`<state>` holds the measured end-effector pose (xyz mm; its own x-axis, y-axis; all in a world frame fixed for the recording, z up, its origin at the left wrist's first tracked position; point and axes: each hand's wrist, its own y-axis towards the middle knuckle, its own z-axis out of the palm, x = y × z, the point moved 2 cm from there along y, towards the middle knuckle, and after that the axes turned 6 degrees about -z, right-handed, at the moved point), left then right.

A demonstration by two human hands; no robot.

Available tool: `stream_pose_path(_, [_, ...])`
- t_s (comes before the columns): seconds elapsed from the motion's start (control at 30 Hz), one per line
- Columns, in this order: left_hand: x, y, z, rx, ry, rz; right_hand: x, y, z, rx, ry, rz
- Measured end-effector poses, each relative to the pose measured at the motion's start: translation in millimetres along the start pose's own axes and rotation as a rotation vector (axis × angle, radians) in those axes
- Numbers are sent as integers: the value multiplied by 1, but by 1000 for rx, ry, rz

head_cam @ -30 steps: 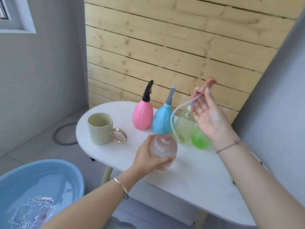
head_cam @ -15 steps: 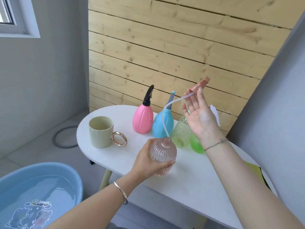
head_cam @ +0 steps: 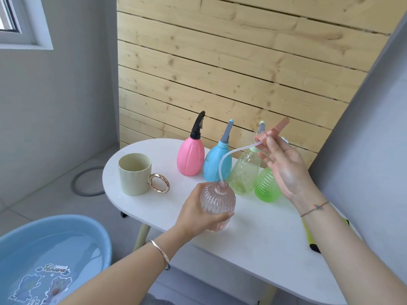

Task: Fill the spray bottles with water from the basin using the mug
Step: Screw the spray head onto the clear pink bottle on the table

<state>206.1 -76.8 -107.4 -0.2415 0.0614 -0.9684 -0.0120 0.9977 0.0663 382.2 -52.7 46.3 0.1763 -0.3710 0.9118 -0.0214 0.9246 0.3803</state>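
Basin (head_cam: 99, 230) holds water (head_cam: 66, 245); sprayer tube (head_cam: 221, 166) dips into clear pink bottle (head_cam: 218, 201).

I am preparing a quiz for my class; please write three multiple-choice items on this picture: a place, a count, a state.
1. Where on the table is the mug? A. At its right end. B. At its left end, left of the pink bottle. C. Behind the bottles.
2. How many bottles are in view? A. Three. B. Seven. C. Five.
3. The spray head of the clear ribbed bottle is: A. held by the right hand. B. screwed on. C. lying on the table.
Key: 1 B, it stands beside the pink bottle. 2 C, pink, blue, pale green, ribbed green, clear. 3 A, the right hand pinches it above the open neck.
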Motion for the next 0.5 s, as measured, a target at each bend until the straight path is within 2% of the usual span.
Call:
stream_pose_path(0.1, [0,0,0,5,3,4,2,-2,-7,112,-187,-23])
stream_pose_path(0.3, [-1,0,0,36,-10,-11,-18,-20,4,452,-458,92])
stream_pose_path(0.5, [3,3,-4,157,5,-18,-37,-21,16,523,-562,114])
